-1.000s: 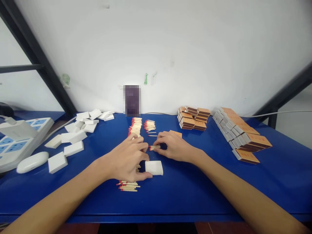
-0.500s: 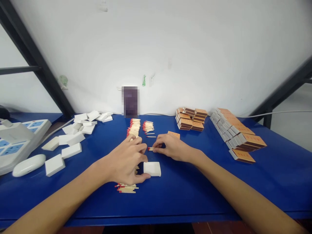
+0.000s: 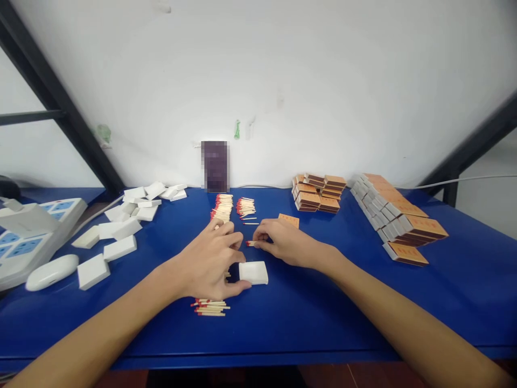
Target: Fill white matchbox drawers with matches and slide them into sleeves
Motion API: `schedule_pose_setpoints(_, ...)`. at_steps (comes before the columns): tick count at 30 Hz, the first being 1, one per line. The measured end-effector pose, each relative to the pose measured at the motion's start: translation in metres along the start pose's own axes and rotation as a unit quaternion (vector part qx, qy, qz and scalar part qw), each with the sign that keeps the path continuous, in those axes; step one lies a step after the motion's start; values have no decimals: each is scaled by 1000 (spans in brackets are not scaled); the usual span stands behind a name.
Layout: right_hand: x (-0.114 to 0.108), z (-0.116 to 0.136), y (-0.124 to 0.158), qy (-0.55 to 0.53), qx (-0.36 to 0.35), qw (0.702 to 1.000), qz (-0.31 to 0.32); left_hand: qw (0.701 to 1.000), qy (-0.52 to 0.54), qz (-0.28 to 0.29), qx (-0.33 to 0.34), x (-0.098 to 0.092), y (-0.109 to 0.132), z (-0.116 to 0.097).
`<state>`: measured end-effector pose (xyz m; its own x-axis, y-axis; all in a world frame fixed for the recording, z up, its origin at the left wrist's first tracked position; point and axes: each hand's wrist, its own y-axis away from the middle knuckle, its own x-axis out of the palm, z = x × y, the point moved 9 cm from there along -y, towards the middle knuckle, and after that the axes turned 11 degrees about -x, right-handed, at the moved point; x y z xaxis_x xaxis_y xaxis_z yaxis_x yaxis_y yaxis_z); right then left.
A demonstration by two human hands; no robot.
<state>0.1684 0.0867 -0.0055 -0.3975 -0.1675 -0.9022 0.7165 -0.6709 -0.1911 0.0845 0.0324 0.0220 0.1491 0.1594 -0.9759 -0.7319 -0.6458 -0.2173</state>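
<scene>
"What did the right hand hold?"

"Red-tipped matches — pinched between thumb and fingers, heads poking out leftward."

"And the white tray?"

"Just on the near side of that pinch, by the thumb of the left hand (whether that hand gripped it, I couldn't tell) — loose matches lay nearer still, leftward."

On the tabletop we log a power strip at far left, scattered box trays right of it, then two match piles toward the wall, a matchbox stack farther right, a longer matchbox block beyond. Nearer us, a single tray lies just right of the left hand, loose matches before that hand; one matchbox sits just behind the right hand.
</scene>
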Motion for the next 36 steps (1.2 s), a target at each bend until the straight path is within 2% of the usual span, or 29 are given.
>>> schedule_pose_setpoints(7,-2,-1,-1,-11,23,1000,10,1000,-8,5,-1,1,2,1)
schedule_pose_setpoints(20,-4,1,3,26,5,1000,16,1000,7,15,-9,2,1,1)
schedule_pose_setpoints(30,-3,-2,4,52,11,998,27,1000,5,-6,-1,0,1,1)
schedule_pose_setpoints(36,-1,-8,3,48,15,999,13,1000,17,2,-9,1,2,2)
